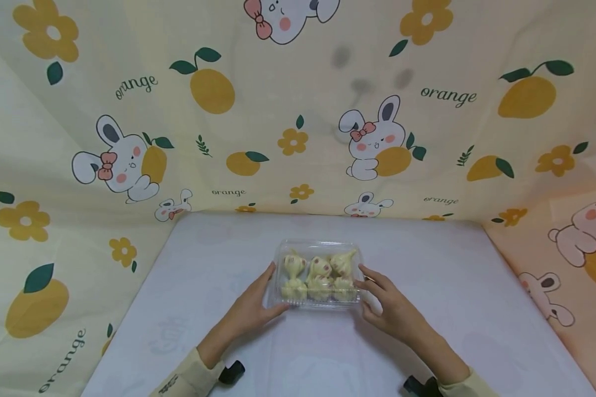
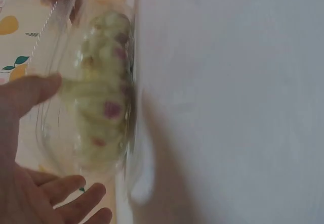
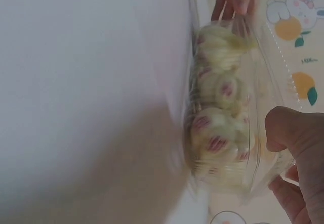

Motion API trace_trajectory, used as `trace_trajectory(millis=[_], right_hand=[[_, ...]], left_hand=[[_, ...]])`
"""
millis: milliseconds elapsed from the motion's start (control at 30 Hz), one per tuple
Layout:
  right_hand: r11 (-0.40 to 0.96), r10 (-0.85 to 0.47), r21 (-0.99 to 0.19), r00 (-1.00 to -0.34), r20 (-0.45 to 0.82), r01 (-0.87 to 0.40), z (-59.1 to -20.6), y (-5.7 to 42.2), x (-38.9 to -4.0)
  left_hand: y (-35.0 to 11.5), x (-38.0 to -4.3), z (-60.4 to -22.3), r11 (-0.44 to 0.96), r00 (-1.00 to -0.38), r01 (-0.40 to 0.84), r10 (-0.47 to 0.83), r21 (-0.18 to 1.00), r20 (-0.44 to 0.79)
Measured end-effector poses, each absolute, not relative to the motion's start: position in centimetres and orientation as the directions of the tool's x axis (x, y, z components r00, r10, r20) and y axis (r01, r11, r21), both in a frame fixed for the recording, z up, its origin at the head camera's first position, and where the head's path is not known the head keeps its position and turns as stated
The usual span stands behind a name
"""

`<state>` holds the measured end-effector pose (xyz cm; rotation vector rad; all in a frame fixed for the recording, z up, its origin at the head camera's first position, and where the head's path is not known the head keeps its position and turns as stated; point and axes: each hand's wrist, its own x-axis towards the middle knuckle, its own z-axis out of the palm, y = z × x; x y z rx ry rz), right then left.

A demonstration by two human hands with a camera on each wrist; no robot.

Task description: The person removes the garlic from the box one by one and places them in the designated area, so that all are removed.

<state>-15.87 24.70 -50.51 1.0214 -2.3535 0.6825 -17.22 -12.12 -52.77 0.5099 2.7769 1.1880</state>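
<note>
A clear plastic clamshell box (image 1: 319,302) sits on the white tabletop between both hands, lid closed. Inside lie several pale yellow-green, bulb-shaped pieces (image 1: 320,286) with reddish marks; some taper to a stem, and their exact kind is unclear. On the box's left end, the left hand (image 1: 250,303) holds it with the thumb at the front corner and fingers along the side. The right hand (image 1: 389,303) grips the opposite end, fingers on the lid's edge and thumb low. In the right wrist view, that thumb (image 3: 283,128) presses the clear plastic.
The white table (image 1: 189,264) meets a cream cloth backdrop (image 1: 278,99) printed with rabbits and oranges at its back and sides. Dark wrist-worn devices (image 1: 232,373) show at both cuffs. Each sleeve (image 1: 191,377) is pale.
</note>
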Motion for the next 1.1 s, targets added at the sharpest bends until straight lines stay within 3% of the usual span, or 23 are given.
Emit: trace_trajectory(millis=[233, 500, 1100], right_hand=[[0.622, -0.497, -0.284, -0.649, 0.577, -0.730, -50.5, 24.3, -15.9], [0.615, -0.486, -0.300, -0.650, 0.585, -0.729, -50.4, 24.1, -15.9], [0.613, -0.456, -0.338, -0.669, 0.587, -0.714, -50.7, 23.5, -15.9]], left_hand=[[-12.0, -17.3, -53.0, 0.527, -0.950, 0.189, 0.311, 0.829, 0.020], [-11.6, -17.3, -53.3, 0.418, -0.950, 0.145, 0.314, 0.897, 0.007], [-11.3, -17.3, -53.8, 0.325, -0.963, 0.131, 0.267, 0.937, 0.042]])
